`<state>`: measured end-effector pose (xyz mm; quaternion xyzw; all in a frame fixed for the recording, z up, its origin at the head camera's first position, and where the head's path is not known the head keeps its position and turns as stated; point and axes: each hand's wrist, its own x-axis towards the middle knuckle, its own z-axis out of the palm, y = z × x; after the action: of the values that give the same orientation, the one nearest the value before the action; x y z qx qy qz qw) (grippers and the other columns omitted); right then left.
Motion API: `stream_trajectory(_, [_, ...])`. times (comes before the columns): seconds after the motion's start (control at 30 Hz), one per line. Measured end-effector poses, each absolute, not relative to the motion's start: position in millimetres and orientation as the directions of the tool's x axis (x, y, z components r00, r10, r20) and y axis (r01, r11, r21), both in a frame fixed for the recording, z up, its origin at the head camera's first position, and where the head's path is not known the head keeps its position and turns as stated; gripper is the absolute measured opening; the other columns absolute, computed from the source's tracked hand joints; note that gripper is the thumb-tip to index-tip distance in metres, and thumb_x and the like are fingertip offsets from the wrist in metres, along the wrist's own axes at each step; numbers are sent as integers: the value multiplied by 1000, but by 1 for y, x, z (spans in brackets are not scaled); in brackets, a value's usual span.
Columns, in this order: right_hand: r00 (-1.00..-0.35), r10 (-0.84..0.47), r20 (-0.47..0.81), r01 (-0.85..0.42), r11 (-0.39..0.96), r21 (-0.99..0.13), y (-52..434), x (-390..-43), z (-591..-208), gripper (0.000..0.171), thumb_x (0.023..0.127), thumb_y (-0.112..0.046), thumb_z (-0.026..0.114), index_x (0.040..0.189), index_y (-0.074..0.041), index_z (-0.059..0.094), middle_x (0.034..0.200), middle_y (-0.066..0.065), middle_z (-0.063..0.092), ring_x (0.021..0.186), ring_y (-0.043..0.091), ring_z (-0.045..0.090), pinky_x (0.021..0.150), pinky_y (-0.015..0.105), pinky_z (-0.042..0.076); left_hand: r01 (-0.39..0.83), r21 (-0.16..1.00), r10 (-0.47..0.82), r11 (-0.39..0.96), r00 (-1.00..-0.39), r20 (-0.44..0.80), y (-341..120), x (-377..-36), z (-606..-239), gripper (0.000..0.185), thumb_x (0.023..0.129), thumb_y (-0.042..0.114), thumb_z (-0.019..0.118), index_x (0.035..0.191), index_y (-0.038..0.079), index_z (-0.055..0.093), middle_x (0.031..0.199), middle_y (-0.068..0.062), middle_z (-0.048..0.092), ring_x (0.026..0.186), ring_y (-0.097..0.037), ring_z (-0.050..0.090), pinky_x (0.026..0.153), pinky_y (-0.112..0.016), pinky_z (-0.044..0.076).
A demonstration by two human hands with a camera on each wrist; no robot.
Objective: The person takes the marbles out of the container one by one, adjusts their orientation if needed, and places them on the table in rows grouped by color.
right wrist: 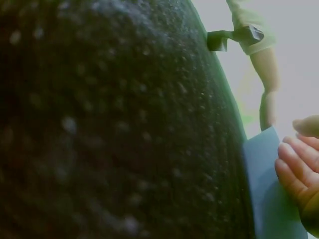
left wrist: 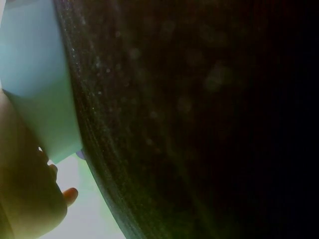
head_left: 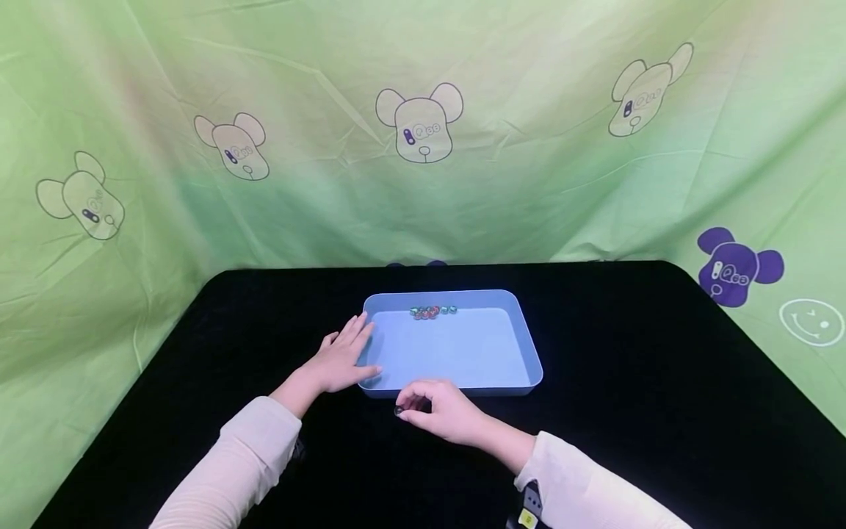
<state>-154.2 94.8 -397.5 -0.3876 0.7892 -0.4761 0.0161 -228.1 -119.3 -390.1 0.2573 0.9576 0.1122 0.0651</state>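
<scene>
Blue tray [head_left: 522, 345], long axis left-right, steadied by flat left hand [head_left: 340, 360]; right hand [head_left: 439, 411] pinches a dark bead [head_left: 399, 411].

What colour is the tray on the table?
The tray is light blue, seen best in the head view.

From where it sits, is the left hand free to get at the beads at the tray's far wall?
Probably yes: the left hand rests on the tray rim, and the open tray floor toward the beads holds nothing between.

Left hand [head_left: 342, 360] lies flat, fingers straight; right hand [head_left: 441, 411] curls (its grip pinched at the fingertips).
</scene>
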Motion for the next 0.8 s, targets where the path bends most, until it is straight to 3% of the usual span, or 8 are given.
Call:
stream_trajectory(0.27, [-704,-652,283,-573,286,-768,90,-146,-387,7,77,1,60,84,0,61,79,8,62,73,11,56,67,26,45,474,254,505,843,-860,-75,-119,-228,-390,80,80,51,48,139,7,15,144,-9,2,130,-22,0,95,-49,13])
stream_trajectory(0.43, [-706,-666,241,-565,323,-759,89,-153,-403,7,79,-7,60,85,-6,61,78,0,61,73,2,53,65,20,43,468,261,502,844,-861,-80,-119,-228,-388,80,81,51,48,139,7,15,144,-8,2,130,-22,-1,95,-49,12])
stream_trajectory(0.8, [-708,-687,161,-534,372,-759,84,-154,-409,7,78,-7,61,85,-6,61,75,-4,60,70,-1,53,64,17,43,470,258,504,844,-860,-81,-119,-229,-389,80,81,51,48,139,7,15,144,-9,2,130,-22,-1,95,-49,12])
